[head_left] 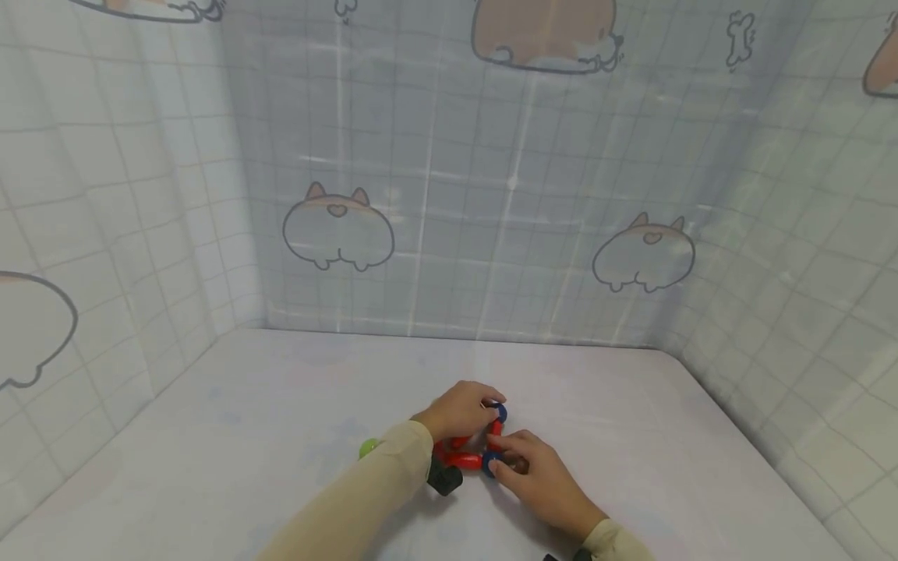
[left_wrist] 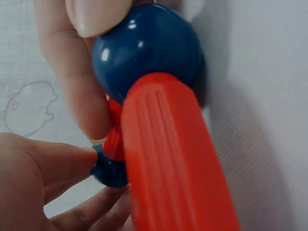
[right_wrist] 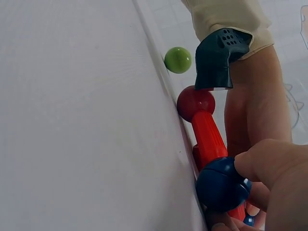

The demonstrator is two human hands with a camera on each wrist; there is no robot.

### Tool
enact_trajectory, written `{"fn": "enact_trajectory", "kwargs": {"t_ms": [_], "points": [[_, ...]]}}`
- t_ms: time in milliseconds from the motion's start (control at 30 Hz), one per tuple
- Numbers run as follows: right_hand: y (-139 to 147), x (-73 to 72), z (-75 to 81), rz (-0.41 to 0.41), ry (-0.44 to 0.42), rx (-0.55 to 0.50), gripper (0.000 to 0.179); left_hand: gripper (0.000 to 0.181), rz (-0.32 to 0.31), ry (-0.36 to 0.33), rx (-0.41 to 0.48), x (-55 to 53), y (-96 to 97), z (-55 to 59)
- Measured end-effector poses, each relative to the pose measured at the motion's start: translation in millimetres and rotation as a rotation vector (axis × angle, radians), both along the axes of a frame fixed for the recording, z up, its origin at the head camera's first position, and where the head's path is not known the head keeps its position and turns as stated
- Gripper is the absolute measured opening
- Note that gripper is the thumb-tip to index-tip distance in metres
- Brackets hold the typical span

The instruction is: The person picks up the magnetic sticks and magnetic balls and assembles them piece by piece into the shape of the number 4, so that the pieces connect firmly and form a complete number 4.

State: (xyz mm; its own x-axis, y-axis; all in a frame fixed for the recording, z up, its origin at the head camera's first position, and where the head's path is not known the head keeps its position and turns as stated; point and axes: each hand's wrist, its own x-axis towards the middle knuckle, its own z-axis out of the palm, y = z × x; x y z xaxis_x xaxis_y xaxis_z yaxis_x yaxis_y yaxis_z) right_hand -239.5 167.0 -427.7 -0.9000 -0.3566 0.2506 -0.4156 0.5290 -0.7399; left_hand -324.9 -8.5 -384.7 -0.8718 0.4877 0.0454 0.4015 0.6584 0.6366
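Note:
Red ribbed rods and balls form a joined toy piece low on the table. My left hand [head_left: 459, 411] pinches the far blue ball [head_left: 499, 411] between thumb and fingers. Nearer me, my right hand [head_left: 543, 479] grips the near blue ball [head_left: 493, 464], its thumb on the ball's side. One short red rod [head_left: 496, 430] links the two blue balls. Another red rod [right_wrist: 209, 137] runs from the near blue ball to a dark red ball [right_wrist: 196, 103]. Part of a further red rod [head_left: 459, 442] shows under my left hand, mostly hidden.
A loose green ball [head_left: 368, 447] lies beside my left forearm. Dark wrist cameras [head_left: 444, 475] sit on the sleeves close to the piece. The pale table [head_left: 295, 389] is enclosed by white gridded curtains [head_left: 449, 257] printed with cartoon animals.

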Motion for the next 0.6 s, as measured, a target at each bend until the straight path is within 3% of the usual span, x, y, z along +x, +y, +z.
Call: {"fn": "enact_trajectory", "kwargs": {"t_ms": [300, 600], "points": [[-1.4, -0.6, 0.0, -0.021, 0.002, 0.023, 0.043, 0.028, 0.001, 0.059, 0.037, 11.1, -14.2, 12.4], [1.1, -0.5, -0.5, -0.027, 0.0, 0.013, 0.042, 0.026, 0.083, 0.182, 0.0, 40.4, -41.2, 22.8]]}}
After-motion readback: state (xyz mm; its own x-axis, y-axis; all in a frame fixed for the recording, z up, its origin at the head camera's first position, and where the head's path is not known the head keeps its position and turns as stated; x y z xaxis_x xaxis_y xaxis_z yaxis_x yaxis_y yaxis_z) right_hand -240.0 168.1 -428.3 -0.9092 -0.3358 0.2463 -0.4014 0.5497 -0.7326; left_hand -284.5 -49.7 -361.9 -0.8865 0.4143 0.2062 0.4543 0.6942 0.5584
